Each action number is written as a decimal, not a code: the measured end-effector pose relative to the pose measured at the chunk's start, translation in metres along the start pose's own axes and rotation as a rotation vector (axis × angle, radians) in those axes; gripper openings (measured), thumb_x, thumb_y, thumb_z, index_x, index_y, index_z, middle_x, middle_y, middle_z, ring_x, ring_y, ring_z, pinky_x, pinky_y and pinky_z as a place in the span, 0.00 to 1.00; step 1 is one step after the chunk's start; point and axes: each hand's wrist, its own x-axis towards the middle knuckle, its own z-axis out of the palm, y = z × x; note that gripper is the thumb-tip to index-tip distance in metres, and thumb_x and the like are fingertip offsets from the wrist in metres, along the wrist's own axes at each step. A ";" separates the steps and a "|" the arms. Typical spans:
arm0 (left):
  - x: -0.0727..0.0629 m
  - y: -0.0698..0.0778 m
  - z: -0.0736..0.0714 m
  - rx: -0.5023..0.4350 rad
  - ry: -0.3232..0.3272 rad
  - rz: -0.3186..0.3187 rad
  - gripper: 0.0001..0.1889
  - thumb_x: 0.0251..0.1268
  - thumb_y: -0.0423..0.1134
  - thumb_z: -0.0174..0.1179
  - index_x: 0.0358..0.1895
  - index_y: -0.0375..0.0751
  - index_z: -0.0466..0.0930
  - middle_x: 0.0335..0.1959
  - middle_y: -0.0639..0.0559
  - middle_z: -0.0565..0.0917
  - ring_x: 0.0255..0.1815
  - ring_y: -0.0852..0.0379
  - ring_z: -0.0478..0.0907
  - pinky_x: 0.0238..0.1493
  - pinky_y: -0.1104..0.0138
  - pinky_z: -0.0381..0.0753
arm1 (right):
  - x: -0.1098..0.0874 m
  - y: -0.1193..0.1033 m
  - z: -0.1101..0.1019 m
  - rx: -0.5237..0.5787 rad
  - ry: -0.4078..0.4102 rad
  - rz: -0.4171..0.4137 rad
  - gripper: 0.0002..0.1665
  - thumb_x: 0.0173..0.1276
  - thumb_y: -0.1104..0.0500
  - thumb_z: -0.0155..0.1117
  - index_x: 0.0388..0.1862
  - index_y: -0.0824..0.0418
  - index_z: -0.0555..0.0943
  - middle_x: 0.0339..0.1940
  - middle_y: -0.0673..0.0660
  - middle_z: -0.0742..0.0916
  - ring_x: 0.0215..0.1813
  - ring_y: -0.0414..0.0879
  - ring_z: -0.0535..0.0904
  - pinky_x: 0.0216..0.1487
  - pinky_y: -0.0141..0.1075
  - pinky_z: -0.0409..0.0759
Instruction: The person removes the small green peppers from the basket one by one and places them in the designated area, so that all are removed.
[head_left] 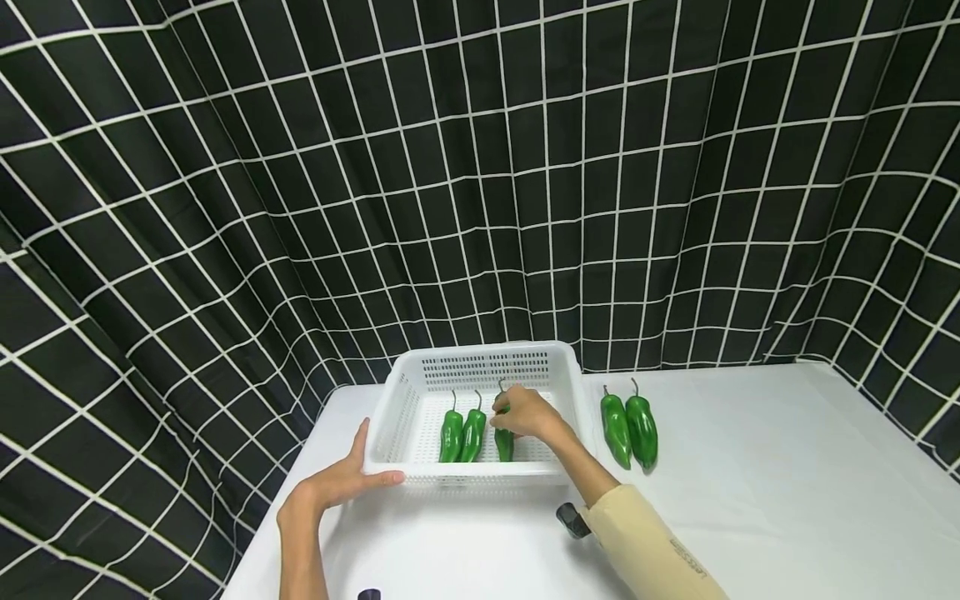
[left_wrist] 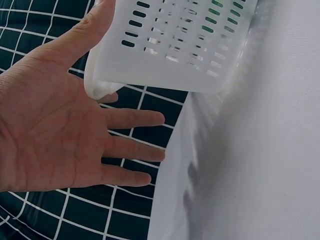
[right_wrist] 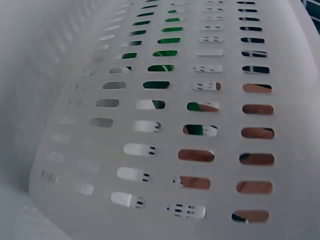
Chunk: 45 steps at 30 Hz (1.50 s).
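Observation:
A white slotted plastic basket [head_left: 495,472] stands on the table. Inside it, green peppers with long stems lie side by side: one pepper [head_left: 451,437] on the left, another pepper [head_left: 474,433] beside it, and a third pepper [head_left: 504,447] farther right. My right hand [head_left: 528,412] reaches over the basket and pinches that third pepper. Through the slots in the right wrist view, parts of the hand [right_wrist: 257,160] and green pepper show. At the basket's left front corner, my left hand [head_left: 341,477] rests its thumb against the rim, with straight, spread fingers [left_wrist: 135,147].
Right of the basket, two more green peppers, one pepper [head_left: 616,429] and another pepper [head_left: 642,429], lie on the white table [head_left: 765,467]. A black object [head_left: 572,521] sits near the right forearm. Black curtains [head_left: 562,192] with white grid lines rise behind.

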 end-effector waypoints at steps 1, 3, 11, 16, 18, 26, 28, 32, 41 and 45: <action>0.000 0.001 0.002 -0.002 0.001 0.000 0.69 0.59 0.63 0.72 0.85 0.48 0.23 0.87 0.31 0.45 0.84 0.27 0.52 0.78 0.31 0.57 | -0.002 0.002 -0.002 0.007 0.021 -0.008 0.22 0.69 0.63 0.70 0.59 0.73 0.83 0.58 0.70 0.89 0.37 0.54 0.92 0.39 0.41 0.91; 0.000 0.001 0.005 0.000 -0.001 0.002 0.70 0.58 0.64 0.72 0.85 0.47 0.23 0.86 0.30 0.46 0.84 0.26 0.53 0.78 0.31 0.57 | -0.008 0.005 -0.006 0.022 0.064 -0.018 0.22 0.69 0.63 0.70 0.59 0.72 0.84 0.58 0.70 0.89 0.33 0.52 0.91 0.36 0.39 0.89; 0.000 0.000 0.009 0.032 0.001 -0.003 0.70 0.59 0.66 0.70 0.85 0.44 0.23 0.85 0.27 0.50 0.82 0.25 0.57 0.76 0.30 0.59 | -0.021 0.018 -0.041 0.043 0.207 -0.023 0.23 0.69 0.55 0.73 0.61 0.62 0.85 0.42 0.62 0.91 0.30 0.44 0.81 0.32 0.35 0.76; 0.003 0.002 0.006 0.019 -0.007 0.026 0.69 0.59 0.65 0.71 0.85 0.46 0.23 0.85 0.29 0.48 0.83 0.26 0.54 0.77 0.29 0.58 | -0.034 0.032 -0.072 0.047 0.282 -0.018 0.26 0.68 0.57 0.74 0.63 0.61 0.83 0.28 0.59 0.86 0.28 0.45 0.75 0.28 0.35 0.71; 0.002 0.002 0.006 0.011 -0.011 0.022 0.69 0.59 0.64 0.71 0.85 0.46 0.23 0.86 0.29 0.48 0.84 0.27 0.54 0.77 0.30 0.57 | -0.040 0.040 -0.082 0.047 0.307 -0.017 0.26 0.68 0.57 0.73 0.64 0.61 0.83 0.30 0.60 0.86 0.30 0.46 0.76 0.30 0.36 0.71; -0.002 -0.002 0.003 0.003 -0.014 0.010 0.69 0.60 0.64 0.71 0.85 0.47 0.23 0.86 0.30 0.47 0.84 0.27 0.54 0.77 0.30 0.57 | -0.063 0.064 -0.107 0.092 0.365 -0.015 0.26 0.71 0.58 0.71 0.67 0.61 0.81 0.41 0.64 0.86 0.40 0.51 0.81 0.37 0.37 0.77; -0.003 -0.004 0.002 0.003 -0.015 0.009 0.68 0.61 0.63 0.70 0.85 0.48 0.23 0.86 0.30 0.47 0.83 0.27 0.54 0.77 0.30 0.58 | -0.067 0.065 -0.111 0.095 0.362 -0.029 0.26 0.72 0.58 0.71 0.68 0.61 0.80 0.42 0.64 0.87 0.41 0.51 0.82 0.40 0.37 0.78; -0.002 -0.008 0.001 0.005 -0.015 0.005 0.67 0.61 0.63 0.70 0.85 0.49 0.24 0.86 0.29 0.47 0.83 0.27 0.56 0.76 0.29 0.60 | -0.075 0.064 -0.120 0.095 0.366 -0.056 0.26 0.73 0.60 0.69 0.69 0.61 0.79 0.43 0.65 0.87 0.41 0.50 0.82 0.43 0.39 0.79; -0.001 -0.006 0.000 -0.001 -0.007 0.010 0.66 0.62 0.61 0.70 0.85 0.50 0.24 0.86 0.30 0.45 0.83 0.26 0.54 0.75 0.28 0.58 | -0.088 0.074 -0.141 0.008 0.386 -0.047 0.25 0.74 0.63 0.67 0.69 0.62 0.79 0.46 0.69 0.88 0.46 0.56 0.85 0.44 0.43 0.82; 0.002 -0.005 0.001 -0.007 -0.005 0.029 0.67 0.62 0.61 0.71 0.85 0.48 0.23 0.86 0.29 0.44 0.84 0.25 0.53 0.76 0.28 0.57 | -0.089 0.086 -0.146 -0.026 0.393 -0.037 0.24 0.73 0.66 0.67 0.67 0.66 0.80 0.46 0.72 0.87 0.47 0.61 0.85 0.41 0.45 0.83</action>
